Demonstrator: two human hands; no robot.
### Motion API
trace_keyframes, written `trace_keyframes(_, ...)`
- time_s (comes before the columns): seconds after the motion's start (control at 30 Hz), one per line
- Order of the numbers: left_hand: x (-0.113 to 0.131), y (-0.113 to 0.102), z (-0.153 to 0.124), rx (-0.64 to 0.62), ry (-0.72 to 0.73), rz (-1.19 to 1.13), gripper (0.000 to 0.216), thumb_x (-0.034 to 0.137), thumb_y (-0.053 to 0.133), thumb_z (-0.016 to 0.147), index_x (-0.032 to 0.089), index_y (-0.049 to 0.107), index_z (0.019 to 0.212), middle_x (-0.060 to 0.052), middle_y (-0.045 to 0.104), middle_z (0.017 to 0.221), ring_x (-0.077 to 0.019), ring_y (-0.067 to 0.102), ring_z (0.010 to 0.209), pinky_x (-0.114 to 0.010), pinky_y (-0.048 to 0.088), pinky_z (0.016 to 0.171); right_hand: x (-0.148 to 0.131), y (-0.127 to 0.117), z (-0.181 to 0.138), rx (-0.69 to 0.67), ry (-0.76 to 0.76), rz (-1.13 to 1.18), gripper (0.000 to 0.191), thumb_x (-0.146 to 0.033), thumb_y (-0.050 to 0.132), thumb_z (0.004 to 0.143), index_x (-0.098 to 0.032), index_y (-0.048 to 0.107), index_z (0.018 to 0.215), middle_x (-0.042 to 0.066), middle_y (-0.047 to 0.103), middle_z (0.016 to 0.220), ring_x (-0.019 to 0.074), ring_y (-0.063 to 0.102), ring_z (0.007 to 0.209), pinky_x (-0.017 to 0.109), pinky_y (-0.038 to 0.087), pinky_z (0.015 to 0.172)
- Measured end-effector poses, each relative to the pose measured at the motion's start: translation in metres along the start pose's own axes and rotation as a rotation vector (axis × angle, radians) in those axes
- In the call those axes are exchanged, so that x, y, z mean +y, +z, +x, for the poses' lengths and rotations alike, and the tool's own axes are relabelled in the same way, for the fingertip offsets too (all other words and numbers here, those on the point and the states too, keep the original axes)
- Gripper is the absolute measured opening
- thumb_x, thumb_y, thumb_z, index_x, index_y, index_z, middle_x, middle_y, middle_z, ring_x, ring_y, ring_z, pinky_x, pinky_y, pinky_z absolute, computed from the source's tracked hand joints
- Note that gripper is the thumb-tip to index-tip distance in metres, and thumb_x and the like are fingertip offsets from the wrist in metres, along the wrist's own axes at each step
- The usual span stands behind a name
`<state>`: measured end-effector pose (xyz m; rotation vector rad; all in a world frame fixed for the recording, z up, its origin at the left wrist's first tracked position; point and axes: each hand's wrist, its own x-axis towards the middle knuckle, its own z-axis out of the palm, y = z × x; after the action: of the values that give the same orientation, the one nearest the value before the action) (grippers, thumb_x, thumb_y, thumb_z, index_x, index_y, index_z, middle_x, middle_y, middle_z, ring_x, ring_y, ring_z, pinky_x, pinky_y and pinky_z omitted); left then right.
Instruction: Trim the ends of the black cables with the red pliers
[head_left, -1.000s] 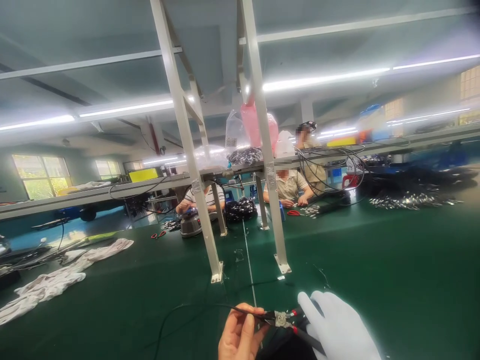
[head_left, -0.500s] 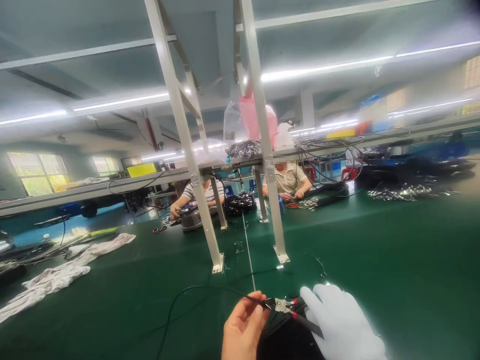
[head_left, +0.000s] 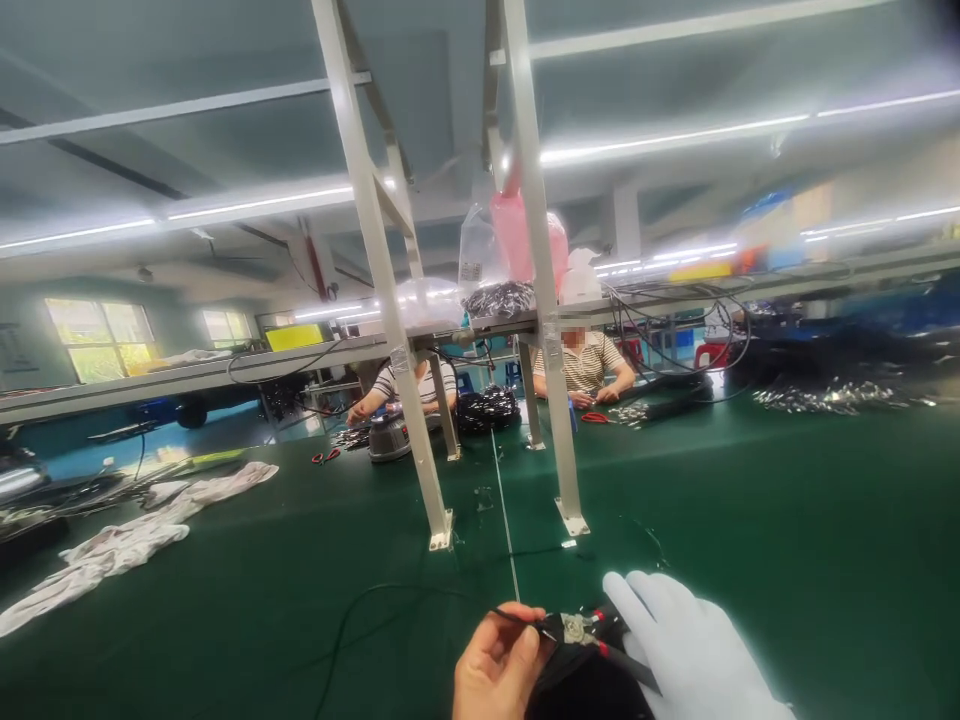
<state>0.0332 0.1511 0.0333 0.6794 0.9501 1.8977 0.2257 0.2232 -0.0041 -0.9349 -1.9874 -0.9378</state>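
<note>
My bare left hand (head_left: 501, 662) pinches a thin black cable (head_left: 375, 588) between thumb and fingers, low in the middle of the head view. The cable loops away to the left over the green tabletop (head_left: 247, 590). My right hand (head_left: 694, 640), in a white glove, is wrapped round the dark handles of a pair of pliers (head_left: 577, 628) with red bands near the joint. Their jaws point left and meet the cable just beside my left fingertips. Whether the jaws have closed on it I cannot tell. Dark material (head_left: 589, 690) lies below the pliers.
Two metal shelf posts (head_left: 566, 450) (head_left: 420, 450) stand bolted to the table ahead. A white cloth (head_left: 150, 540) lies at left, a cable bundle (head_left: 840, 360) at right. Across the table sit two people, near a coil of black cable (head_left: 487, 408) and red-handled scissors (head_left: 596, 417).
The whole view has shifted slightly, so the scene sits a little further right. Both hands, the cable and the pliers keep the same arrangement, slightly lower in view.
</note>
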Motion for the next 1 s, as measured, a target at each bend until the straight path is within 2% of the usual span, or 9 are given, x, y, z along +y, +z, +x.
trace_keyframes(0.1, 0.006, 0.002, -0.003, -0.005, -0.006, 0.016, 0.039, 0.037, 0.095, 0.047, 0.015, 0.076, 0.072, -0.009, 0.074, 0.079, -0.0223, 0.070, 0.080, -0.032, 0.059, 0.077, -0.005, 0.004, -0.006, -0.028, 0.027, -0.016, 0.048, -0.022, 0.050, 0.085, -0.020, 0.053, 0.134, 0.009, 0.068, 0.112, 0.0244, 0.063, 0.097, 0.031, 0.050, 0.066)
trace_keyframes(0.2, 0.012, 0.003, -0.006, -0.012, -0.010, 0.052, 0.037, 0.036, 0.094, 0.050, 0.015, 0.076, 0.074, -0.009, 0.075, 0.082, -0.0229, 0.070, 0.083, -0.033, 0.059, 0.078, -0.010, 0.006, -0.006, 0.005, 0.037, -0.014, 0.053, -0.017, 0.051, 0.083, -0.016, 0.051, 0.136, 0.012, 0.064, 0.122, 0.0274, 0.059, 0.111, 0.035, 0.052, 0.082)
trace_keyframes(0.3, 0.016, 0.004, -0.007, -0.026, -0.033, 0.074, 0.034, 0.033, 0.094, 0.051, 0.015, 0.076, 0.075, -0.009, 0.075, 0.084, -0.0222, 0.070, 0.082, -0.032, 0.058, 0.079, -0.014, 0.006, -0.005, 0.034, 0.072, -0.015, 0.056, -0.013, 0.049, 0.081, -0.014, 0.049, 0.137, 0.014, 0.058, 0.132, 0.0314, 0.052, 0.122, 0.041, 0.048, 0.095)
trace_keyframes(0.5, 0.013, 0.004, -0.007, -0.013, 0.000, 0.079, 0.034, 0.034, 0.093, 0.053, 0.015, 0.076, 0.075, -0.009, 0.074, 0.082, -0.0239, 0.070, 0.084, -0.035, 0.057, 0.082, -0.016, 0.002, -0.003, 0.014, 0.089, 0.045, 0.057, -0.027, 0.054, 0.083, -0.012, 0.047, 0.138, 0.016, 0.054, 0.136, 0.0350, 0.047, 0.126, 0.043, 0.045, 0.096)
trace_keyframes(0.67, 0.014, 0.002, -0.006, -0.044, -0.005, 0.118, 0.033, 0.035, 0.092, 0.054, 0.016, 0.076, 0.076, -0.009, 0.074, 0.084, -0.0234, 0.069, 0.085, -0.034, 0.058, 0.082, -0.013, -0.005, 0.002, 0.006, 0.071, 0.034, 0.052, -0.026, 0.056, 0.082, -0.012, 0.052, 0.131, 0.016, 0.057, 0.128, 0.0350, 0.049, 0.119, 0.044, 0.044, 0.095)
trace_keyframes(0.8, 0.016, 0.001, -0.006, -0.044, -0.014, 0.095, 0.032, 0.034, 0.093, 0.054, 0.016, 0.077, 0.076, -0.007, 0.074, 0.085, -0.0219, 0.069, 0.086, -0.032, 0.058, 0.082, -0.013, -0.013, 0.007, -0.063, 0.106, 0.039, 0.041, -0.025, 0.057, 0.081, -0.016, 0.057, 0.121, 0.012, 0.062, 0.111, 0.0306, 0.054, 0.104, 0.040, 0.044, 0.080)
trace_keyframes(1.0, 0.019, 0.000, -0.004, -0.076, -0.061, 0.104, 0.034, 0.033, 0.094, 0.053, 0.014, 0.078, 0.077, -0.009, 0.075, 0.086, -0.0225, 0.070, 0.087, -0.034, 0.058, 0.085, -0.017, -0.021, 0.016, -0.050, 0.201, 0.085, 0.024, -0.023, 0.057, 0.078, -0.022, 0.064, 0.102, 0.008, 0.063, 0.091, 0.0242, 0.053, 0.087, 0.033, 0.033, 0.069)
